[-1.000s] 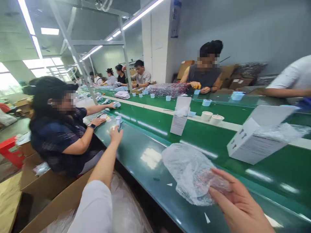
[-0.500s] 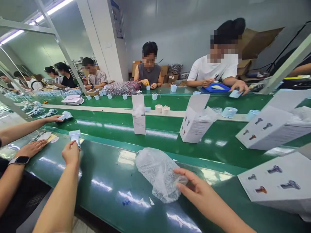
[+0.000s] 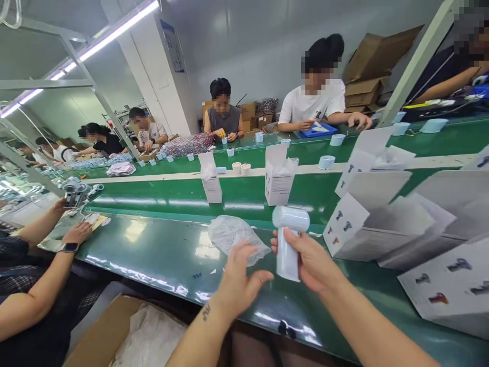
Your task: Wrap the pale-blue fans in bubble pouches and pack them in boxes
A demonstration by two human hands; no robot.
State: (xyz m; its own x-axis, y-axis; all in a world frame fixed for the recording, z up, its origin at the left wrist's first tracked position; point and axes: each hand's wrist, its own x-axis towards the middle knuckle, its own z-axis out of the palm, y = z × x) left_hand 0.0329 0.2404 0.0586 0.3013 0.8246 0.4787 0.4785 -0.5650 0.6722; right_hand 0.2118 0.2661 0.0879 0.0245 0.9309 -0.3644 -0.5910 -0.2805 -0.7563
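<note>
In my right hand (image 3: 311, 252) is a pale blue, T-shaped handheld device (image 3: 291, 218) with a round barrel and a straight handle. My fingers wrap the handle, holding it above the green bench. My left hand (image 3: 239, 283) has its thumb and fingers apart and holds nothing; its fingers are slightly blurred. Just beyond them lies a clear bubble-wrap bag (image 3: 227, 232) on the bench. Whether my fingertips touch the bag I cannot tell.
Open white boxes (image 3: 367, 239) crowd the bench on the right, and two more stand on the green conveyor (image 3: 244, 196). A neighbour's hands (image 3: 78, 232) work at the left. Below the bench edge sits a carton (image 3: 105, 331) with plastic bags. Several people sit opposite.
The pale blue device has passed from my left hand to my right and moved rightward. My right hand has let go of the bag. The view has shifted, with more boxes showing at right.
</note>
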